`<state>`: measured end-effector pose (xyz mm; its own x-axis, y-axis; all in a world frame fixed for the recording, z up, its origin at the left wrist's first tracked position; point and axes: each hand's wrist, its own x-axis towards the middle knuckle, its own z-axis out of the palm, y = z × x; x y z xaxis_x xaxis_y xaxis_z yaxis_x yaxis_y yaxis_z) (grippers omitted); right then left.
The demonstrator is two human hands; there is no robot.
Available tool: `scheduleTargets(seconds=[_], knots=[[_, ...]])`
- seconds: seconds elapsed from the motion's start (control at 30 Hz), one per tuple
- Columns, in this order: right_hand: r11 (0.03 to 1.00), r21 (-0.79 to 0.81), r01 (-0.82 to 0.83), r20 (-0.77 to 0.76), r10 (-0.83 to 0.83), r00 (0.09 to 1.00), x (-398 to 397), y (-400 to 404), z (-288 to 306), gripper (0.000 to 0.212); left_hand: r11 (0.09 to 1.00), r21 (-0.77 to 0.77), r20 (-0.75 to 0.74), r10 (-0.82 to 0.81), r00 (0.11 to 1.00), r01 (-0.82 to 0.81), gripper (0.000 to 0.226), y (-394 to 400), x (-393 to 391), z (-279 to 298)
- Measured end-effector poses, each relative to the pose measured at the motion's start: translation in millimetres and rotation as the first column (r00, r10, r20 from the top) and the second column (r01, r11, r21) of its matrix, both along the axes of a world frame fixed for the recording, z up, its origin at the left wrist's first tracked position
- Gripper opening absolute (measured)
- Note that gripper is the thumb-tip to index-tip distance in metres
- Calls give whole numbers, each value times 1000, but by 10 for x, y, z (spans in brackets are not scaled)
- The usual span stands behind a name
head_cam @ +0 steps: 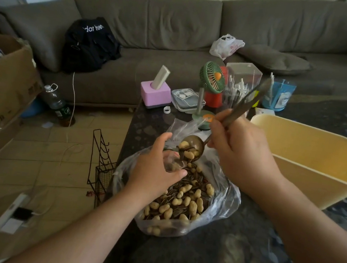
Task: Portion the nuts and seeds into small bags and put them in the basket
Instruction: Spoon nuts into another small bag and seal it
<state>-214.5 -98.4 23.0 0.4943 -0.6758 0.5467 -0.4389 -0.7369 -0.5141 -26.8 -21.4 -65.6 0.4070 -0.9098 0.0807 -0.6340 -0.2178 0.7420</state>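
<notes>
My left hand (155, 168) held small clear bag (172, 164) open over big bag of peanuts and sunflower seeds (183, 200), so spills fell back. Right hand (238, 148) gripped loaded ladle (191, 147), tilted toward mouth. Yellow basket (310, 152) stood near on tabletop (230, 247).

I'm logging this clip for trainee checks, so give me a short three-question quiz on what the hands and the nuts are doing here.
1. True or false: the spoon is empty.
2. What does the left hand hold? A) small clear bag B) green fan C) pink box
3. Where does the yellow basket stand relative to the big bag of nuts?

Key: 1 false, it carries peanuts and seeds, held by the right hand. 2 A. 3 to its right, on the table.
</notes>
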Motion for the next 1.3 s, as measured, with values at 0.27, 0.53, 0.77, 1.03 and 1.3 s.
scheduleTargets(seconds=[0.27, 0.53, 0.77, 1.03, 1.3], knots=[[978, -165, -128, -85, 115, 990, 96, 23, -153, 13, 1000, -15, -19, 9, 1000, -9, 107, -15, -18, -46], [938, -266, -222, -81, 208, 975, 118, 90, -246, 25, 996, -79, -40, 34, 999, -37, 103, -12, 26, -36], [928, -286, -238, -35, 239, 971, 121, 99, -367, 24, 996, -65, -72, 53, 996, -57, 108, -38, 71, -65], [975, -184, -121, -10, 121, 993, 47, 20, -401, 14, 997, -39, -121, 66, 990, -71, 101, 12, 119, 5], [991, 0, -132, -200, 130, 971, -43, -84, -586, 24, 994, -31, -196, 98, 976, -106, 99, 49, 185, 14]])
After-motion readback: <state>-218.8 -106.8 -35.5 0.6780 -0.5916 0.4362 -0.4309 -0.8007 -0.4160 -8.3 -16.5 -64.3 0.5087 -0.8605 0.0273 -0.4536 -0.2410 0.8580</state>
